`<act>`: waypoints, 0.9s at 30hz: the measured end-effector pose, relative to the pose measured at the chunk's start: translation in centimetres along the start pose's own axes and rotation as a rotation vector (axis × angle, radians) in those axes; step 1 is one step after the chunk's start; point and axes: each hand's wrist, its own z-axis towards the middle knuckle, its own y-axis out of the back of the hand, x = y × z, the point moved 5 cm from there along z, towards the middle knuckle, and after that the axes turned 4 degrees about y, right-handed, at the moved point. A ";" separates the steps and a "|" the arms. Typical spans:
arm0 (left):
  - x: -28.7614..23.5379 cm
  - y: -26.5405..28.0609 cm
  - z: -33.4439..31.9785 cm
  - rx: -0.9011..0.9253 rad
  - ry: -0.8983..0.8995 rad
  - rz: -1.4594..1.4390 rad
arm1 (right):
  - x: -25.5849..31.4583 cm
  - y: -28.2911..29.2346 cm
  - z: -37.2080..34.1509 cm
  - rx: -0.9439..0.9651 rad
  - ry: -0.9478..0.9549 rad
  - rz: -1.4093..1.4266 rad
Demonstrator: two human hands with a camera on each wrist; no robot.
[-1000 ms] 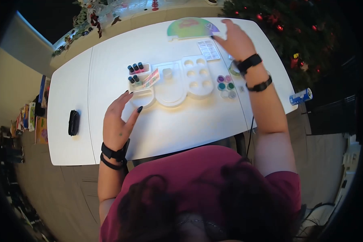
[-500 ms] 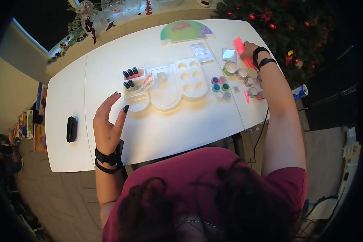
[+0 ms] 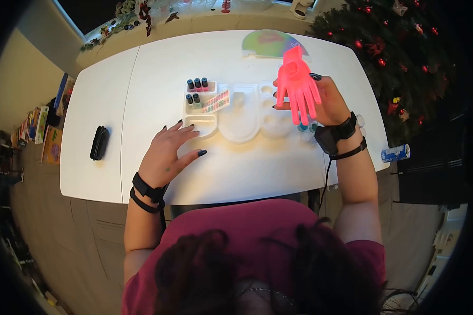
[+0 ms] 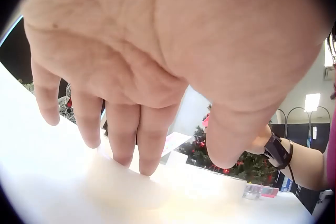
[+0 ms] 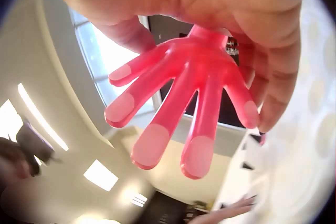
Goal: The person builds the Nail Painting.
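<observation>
My right hand [image 3: 331, 100] holds up a bright pink plastic model hand [image 3: 298, 84] over the right part of the white tray [image 3: 242, 126]. In the right wrist view, its spread fingers have pale nail areas, and my thumb and fingers grip it around the wrist end. My left hand [image 3: 168, 149] has relaxed, spread fingers and holds nothing; its fingertips are by the tray's front left compartment. Small dark-capped nail polish bottles [image 3: 197, 84] and a patterned nail sticker sheet [image 3: 216, 102] stand in the tray's left compartments. Small colored pots [image 3: 303, 127] are partly hidden behind my right hand.
A rainbow half-round board [image 3: 265, 44] lies at the white table's [image 3: 94, 94] far edge. On the left is a black case [image 3: 100, 143]. A blue can [image 3: 396, 153] lies at the right edge, near a decorated tree [image 3: 383, 63]. A dark cable hangs at the front edge.
My right hand reached from beside the rainbow board to the table's right side, took the pink model hand and brought it up over the tray. My left hand has stayed near the tray's left side.
</observation>
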 end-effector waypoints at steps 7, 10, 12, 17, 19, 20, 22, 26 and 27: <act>-0.3 -1.0 -0.9 -0.016 0.025 0.051 | -3.3 -2.0 2.0 -0.125 -0.227 -0.949; -0.6 -1.1 -1.0 -0.018 0.015 0.052 | -2.8 -6.3 3.3 -0.109 -0.300 -1.034; -0.5 -1.4 -1.0 -0.002 0.026 0.034 | -3.3 -8.7 4.2 -0.024 -0.472 -1.224; -1.1 -1.6 -1.2 -0.001 0.033 0.032 | -5.5 -8.2 5.7 -0.048 -0.307 -1.692; -1.0 -1.8 -1.1 -0.005 0.004 0.011 | -6.0 -8.5 5.8 -0.069 -0.312 -1.724; -0.9 -1.8 -1.1 -0.004 0.007 0.010 | -6.2 -8.7 5.8 -0.088 -0.276 -1.768; -0.9 -1.9 -1.0 0.002 -0.001 0.009 | -7.3 -8.9 5.6 -0.108 -0.243 -1.812; -1.2 -1.9 -0.9 0.011 0.008 -0.001 | -8.4 -8.8 5.6 -0.141 -0.043 -1.974; -1.2 -1.9 -0.8 0.011 0.004 0.003 | -8.4 -8.8 5.8 -0.111 -0.025 -1.982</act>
